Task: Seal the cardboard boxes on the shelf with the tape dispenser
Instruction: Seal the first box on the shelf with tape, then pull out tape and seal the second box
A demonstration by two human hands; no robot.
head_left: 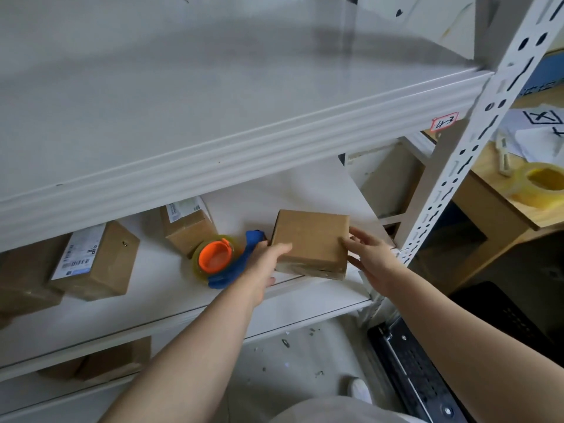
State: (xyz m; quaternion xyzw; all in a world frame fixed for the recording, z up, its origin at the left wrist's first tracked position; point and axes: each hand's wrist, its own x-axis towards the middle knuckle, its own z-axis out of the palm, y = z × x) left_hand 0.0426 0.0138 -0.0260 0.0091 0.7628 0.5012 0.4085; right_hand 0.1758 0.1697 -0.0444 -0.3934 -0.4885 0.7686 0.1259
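The fingers of the left hand (265, 265) curl round the left edge of a plain cardboard box (311, 241), thumb lying flat on its top; the rest of those fingers are hidden under the hand. The fingers (351, 236) of the right hand (374, 254) are spread and nearly straight, tips touching the box's right edge, thumb low against its side.

The white metal shelf (213, 303) carries the box at its front right corner, close to the perforated upright post (476, 141). A wooden bench (494, 206) stands beyond the post on the right.

Further left on the same shelf lie three more cardboard boxes: a dim one (24, 279) at the far left, a labelled box (100, 261) beside it, and a smaller labelled box (189, 228) behind.

The tape dispenser (219, 259), blue with an orange hub, lies on the shelf just left of the held box, partly behind the left hand.

A roll of clear tape (540, 184) sits on the bench. A red-bordered tag (444, 121) is stuck on the upper shelf edge.
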